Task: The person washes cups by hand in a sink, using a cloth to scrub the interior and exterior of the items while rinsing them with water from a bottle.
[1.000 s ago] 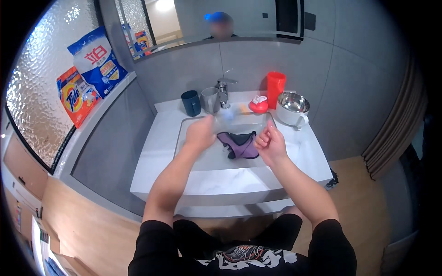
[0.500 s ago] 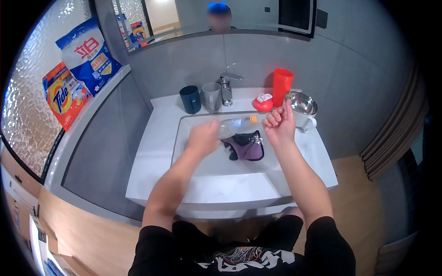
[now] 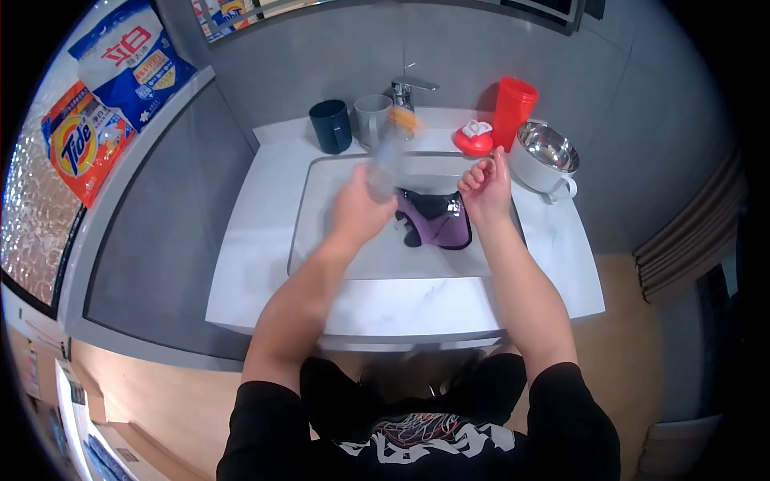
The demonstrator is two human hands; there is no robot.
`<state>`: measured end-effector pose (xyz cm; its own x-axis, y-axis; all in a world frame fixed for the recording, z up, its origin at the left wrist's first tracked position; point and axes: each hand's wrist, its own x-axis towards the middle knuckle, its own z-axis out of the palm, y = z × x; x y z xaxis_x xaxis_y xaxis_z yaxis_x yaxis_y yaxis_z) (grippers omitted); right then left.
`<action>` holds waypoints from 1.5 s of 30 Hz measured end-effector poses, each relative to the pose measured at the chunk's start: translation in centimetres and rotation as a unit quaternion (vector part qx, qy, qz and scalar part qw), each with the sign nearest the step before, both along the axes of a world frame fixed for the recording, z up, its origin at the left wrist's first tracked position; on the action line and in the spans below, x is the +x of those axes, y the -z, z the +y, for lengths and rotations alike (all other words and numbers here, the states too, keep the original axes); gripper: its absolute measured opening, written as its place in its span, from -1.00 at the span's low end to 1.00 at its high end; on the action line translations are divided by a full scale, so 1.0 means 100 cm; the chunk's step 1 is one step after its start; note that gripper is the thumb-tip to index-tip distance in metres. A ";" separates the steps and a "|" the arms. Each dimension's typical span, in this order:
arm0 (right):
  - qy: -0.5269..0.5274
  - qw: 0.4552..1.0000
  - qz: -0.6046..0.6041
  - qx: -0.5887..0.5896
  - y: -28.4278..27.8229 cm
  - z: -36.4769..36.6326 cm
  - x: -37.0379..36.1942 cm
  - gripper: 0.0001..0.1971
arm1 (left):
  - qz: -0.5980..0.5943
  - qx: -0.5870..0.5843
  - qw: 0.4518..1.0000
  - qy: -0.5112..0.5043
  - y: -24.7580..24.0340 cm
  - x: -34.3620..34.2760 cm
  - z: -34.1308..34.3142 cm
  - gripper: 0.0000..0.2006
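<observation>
My left hand (image 3: pixel 361 210) is closed around a clear plastic bottle (image 3: pixel 387 164) with an orange cap (image 3: pixel 405 122). The bottle is raised above the sink, cap end up, and smeared by motion. Below it, in the white sink basin (image 3: pixel 329 240), lies a purple and black shoe (image 3: pixel 441 224). It rests to the right of my left hand. My right hand (image 3: pixel 488 192) hovers over the basin's right side, empty as far as I can see. Its fingers are loosely curled, with the thumb standing apart and pointing up.
Behind the basin stand a dark mug (image 3: pixel 330 128), a grey mug (image 3: pixel 372 120) and the faucet (image 3: pixel 403 94). Farther right are a red soap dish (image 3: pixel 473 143), a red tumbler (image 3: pixel 513 112) and a steel-lined white bowl (image 3: pixel 536 170). Detergent bags (image 3: pixel 132 60) lean on the left ledge.
The bottle has swung from nearly level to upright, its cap moving up and left. My right hand stays raised with similar finger positions. The head view has shifted, showing less of the mirror.
</observation>
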<state>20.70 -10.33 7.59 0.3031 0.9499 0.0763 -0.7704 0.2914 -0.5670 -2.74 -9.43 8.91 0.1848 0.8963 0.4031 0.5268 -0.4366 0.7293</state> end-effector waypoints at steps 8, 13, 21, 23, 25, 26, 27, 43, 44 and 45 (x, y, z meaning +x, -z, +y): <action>-0.050 0.996 -0.064 0.042 -0.004 -0.005 -0.009 -0.57 | 0.197 0.086 0.977 0.018 0.013 -0.002 0.007 -0.43; -0.037 0.989 -0.134 0.042 -0.005 -0.005 -0.015 -0.60 | 0.067 -0.031 0.997 0.020 0.016 -0.001 0.007 -0.41; -0.028 0.969 -0.245 -0.004 -0.003 -0.005 -0.016 -0.61 | 0.045 -0.024 0.998 0.027 0.025 -0.002 0.011 -0.47; -0.007 0.946 -0.322 -0.033 -0.006 -0.008 -0.020 -0.57 | 0.055 -0.007 0.998 0.030 0.027 -0.002 0.011 -0.46; 0.016 0.927 -0.373 -0.035 0.001 -0.004 -0.011 -0.51 | 0.144 -0.021 0.989 0.027 0.019 0.001 0.009 -0.45; 0.037 0.905 -0.422 -0.036 0.004 -0.001 -0.008 -0.44 | 0.143 -0.020 0.989 0.029 0.019 0.002 0.008 -0.45; 0.038 0.904 -0.424 -0.036 0.004 0.000 -0.007 -0.44 | 0.173 -0.026 0.984 0.035 0.020 0.002 0.008 -0.44; 0.112 0.752 -0.626 -0.175 0.014 0.012 0.000 -0.41 | 0.304 0.012 0.950 0.076 0.019 0.002 0.004 -0.48; 0.113 0.743 -0.642 -0.152 0.012 0.010 -0.001 -0.44 | 0.304 0.010 0.950 0.075 0.020 0.001 0.005 -0.48; 0.112 0.743 -0.642 -0.152 0.009 0.008 -0.004 -0.44 | 0.292 0.010 0.953 0.082 0.023 0.000 0.006 -0.49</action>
